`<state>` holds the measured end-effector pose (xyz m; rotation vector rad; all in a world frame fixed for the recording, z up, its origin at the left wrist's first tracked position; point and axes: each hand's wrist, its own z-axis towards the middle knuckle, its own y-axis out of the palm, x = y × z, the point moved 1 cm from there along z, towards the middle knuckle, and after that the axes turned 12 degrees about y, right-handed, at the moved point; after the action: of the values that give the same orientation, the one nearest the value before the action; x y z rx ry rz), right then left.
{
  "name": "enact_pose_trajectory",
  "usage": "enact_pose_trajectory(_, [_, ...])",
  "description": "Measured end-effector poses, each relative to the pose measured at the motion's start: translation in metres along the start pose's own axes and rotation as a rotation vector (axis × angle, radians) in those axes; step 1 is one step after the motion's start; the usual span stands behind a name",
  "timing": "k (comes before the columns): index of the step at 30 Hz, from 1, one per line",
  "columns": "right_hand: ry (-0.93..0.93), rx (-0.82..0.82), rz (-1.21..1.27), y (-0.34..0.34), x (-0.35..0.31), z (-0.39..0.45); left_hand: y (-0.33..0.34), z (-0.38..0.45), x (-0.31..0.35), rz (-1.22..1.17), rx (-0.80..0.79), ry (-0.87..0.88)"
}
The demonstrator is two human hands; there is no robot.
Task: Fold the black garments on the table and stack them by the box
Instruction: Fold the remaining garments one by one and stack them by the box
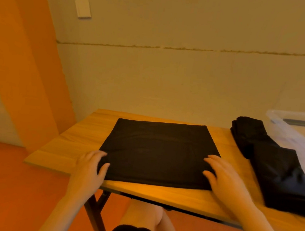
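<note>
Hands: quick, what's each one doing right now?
Left hand: open, fingers resting on the near left corner of the black garment.
Right hand: open, flat on its near right corner.

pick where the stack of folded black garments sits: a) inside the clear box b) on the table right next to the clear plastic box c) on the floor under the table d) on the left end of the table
b: the stack of folded black garments lies on the wooden table against the near side of the clear plastic box, to the right of the flat garment under both hands.
</note>
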<state>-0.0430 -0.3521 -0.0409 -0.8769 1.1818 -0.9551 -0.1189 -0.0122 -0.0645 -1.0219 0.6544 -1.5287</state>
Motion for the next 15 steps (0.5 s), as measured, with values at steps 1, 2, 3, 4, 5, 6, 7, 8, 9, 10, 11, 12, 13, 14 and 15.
enact_pose_trajectory(1, [-0.048,-0.148,-0.041,0.002,-0.008,0.001,0.002,0.002,0.005,-0.056,-0.106,0.064])
enact_pose_trajectory(2, [-0.07,-0.267,-0.099,0.005,-0.012,0.002,0.006,0.002,0.007,-0.07,-0.22,0.1])
enact_pose_trajectory(3, [-0.073,-0.338,-0.161,0.009,-0.012,0.001,0.009,0.002,0.006,-0.039,-0.345,0.116])
enact_pose_trajectory(4, [-0.069,-0.368,-0.209,0.012,-0.007,0.001,0.011,0.001,0.002,0.007,-0.441,0.128])
enact_pose_trajectory(5, [-0.064,-0.369,-0.243,0.014,-0.001,0.001,0.01,0.0,-0.003,0.038,-0.495,0.143])
enact_pose_trajectory(6, [-0.062,-0.359,-0.268,0.014,0.004,0.001,0.008,0.0,-0.007,0.046,-0.497,0.165])
enact_pose_trajectory(7, [-0.066,-0.353,-0.277,0.014,0.009,0.0,0.006,-0.001,-0.009,0.055,-0.504,0.184])
enact_pose_trajectory(8, [-0.075,-0.343,-0.28,0.013,0.012,-0.002,0.004,-0.002,-0.011,0.069,-0.517,0.204])
enact_pose_trajectory(9, [-0.08,-0.332,-0.275,0.012,0.016,-0.003,0.003,-0.003,-0.013,0.076,-0.509,0.219])
enact_pose_trajectory(10, [-0.089,-0.312,-0.248,0.011,0.019,-0.004,0.002,-0.006,-0.015,0.071,-0.487,0.238])
enact_pose_trajectory(11, [-0.102,-0.31,-0.224,0.01,0.022,-0.007,0.002,-0.009,-0.017,0.056,-0.468,0.261])
enact_pose_trajectory(12, [-0.11,-0.315,-0.232,0.01,0.027,-0.01,0.0,-0.014,-0.019,0.054,-0.443,0.295])
enact_pose_trajectory(13, [-0.114,-0.318,-0.231,0.009,0.032,-0.014,-0.001,-0.02,-0.021,0.076,-0.418,0.334])
enact_pose_trajectory(14, [-0.12,-0.332,-0.217,0.008,0.036,-0.018,-0.004,-0.026,-0.024,0.09,-0.358,0.369])
enact_pose_trajectory(15, [-0.128,-0.36,-0.192,0.005,0.037,-0.022,-0.008,-0.031,-0.027,0.078,-0.299,0.406])
